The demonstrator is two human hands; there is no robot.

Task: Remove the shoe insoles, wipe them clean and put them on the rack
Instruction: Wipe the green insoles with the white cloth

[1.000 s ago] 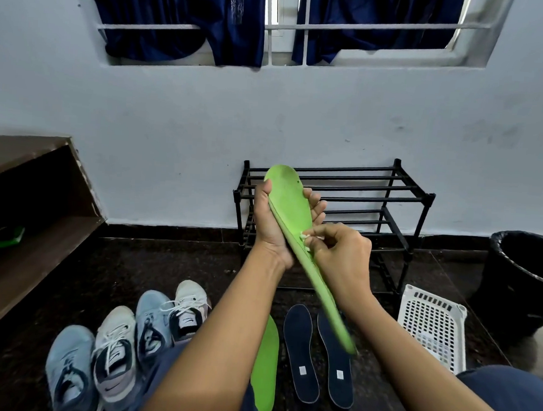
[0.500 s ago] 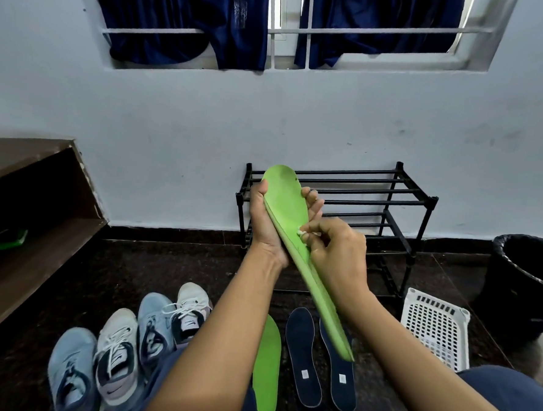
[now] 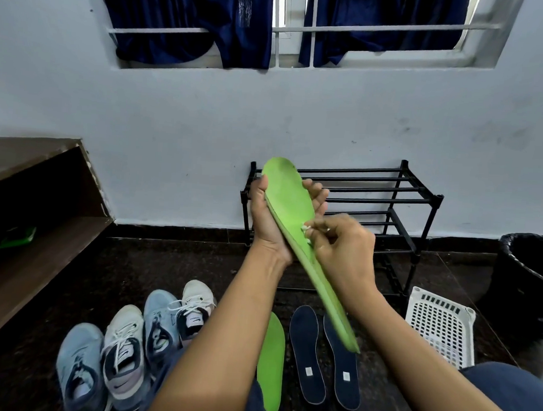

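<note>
A pale blue-white painted wall fills the upper half of the frame. Below it, a dark speckled stone floor runs across the lower half. A window with white metal bars sits along the top edge, with dark blue cloth hanging over the bars.

At the left edge stands a brown wooden shelf unit. A black metal slatted shoe rack stands against the wall at centre right, with both tiers bare. A black round bin is at the right edge, and a white perforated plastic basket lies just beside it on the floor.

Four lace-up sports shoes, light blue and white, sit side by side at the lower left.

In the centre of the frame a long bright green foam insole is held up in front of the rack. It tilts from upper left down to lower right. The left hand grips its wide upper part, with the thumb on the left edge and the fingers curled round from behind. The right hand is just beside it at the insole's right edge. Its fingers are curled and pinch a small white wad of wipe against the green face.

On the floor at the lower centre lie a second green insole and, to its right, two navy blue insoles, each with a small white label near the heel.
</note>
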